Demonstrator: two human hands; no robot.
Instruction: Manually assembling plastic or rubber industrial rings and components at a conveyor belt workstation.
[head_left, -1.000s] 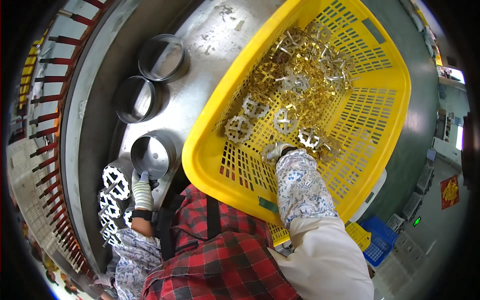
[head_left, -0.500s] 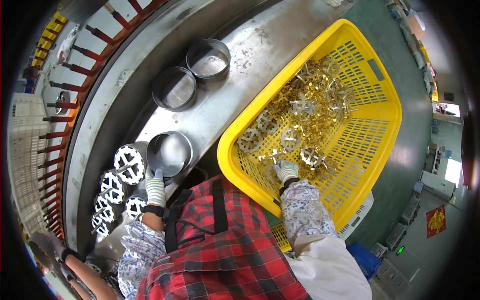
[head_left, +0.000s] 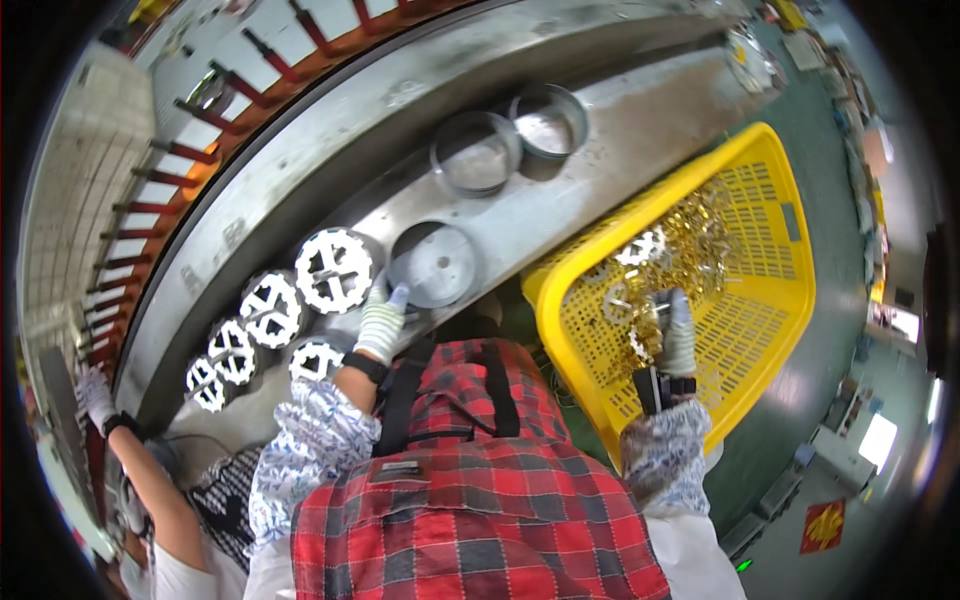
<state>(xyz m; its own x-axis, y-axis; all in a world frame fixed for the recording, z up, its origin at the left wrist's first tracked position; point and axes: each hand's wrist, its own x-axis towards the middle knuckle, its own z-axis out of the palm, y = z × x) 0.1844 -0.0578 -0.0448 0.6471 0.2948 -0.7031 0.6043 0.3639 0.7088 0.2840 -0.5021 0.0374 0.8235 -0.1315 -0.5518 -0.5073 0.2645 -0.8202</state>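
My left hand (head_left: 380, 325), in a striped glove, grips the near rim of a short grey metal cylinder (head_left: 433, 265) on the metal bench, with the thumb at its rim. My right hand (head_left: 677, 330), also gloved, is inside the yellow perforated basket (head_left: 572, 330), over its contents. Its fingers are curled and blurred by motion, and what they hold is hard to make out. In the basket lie many small gold-coloured metal pieces (head_left: 705, 235) and silver toothed discs, one toothed disc (head_left: 640, 248) near the far side of that hand.
Several cylinders topped with white toothed discs (head_left: 335, 270) line the bench left of my left hand. Two open metal cylinders (head_left: 476, 153) stand farther back. A row of red pegs (head_left: 240, 85) runs along the left. A co-worker's gloved hand (head_left: 96, 397) is at far left.
The view has turned, shifting the bench and basket in the picture. My right hand has moved farther into the basket from its near end. My left hand stays at the same cylinder.
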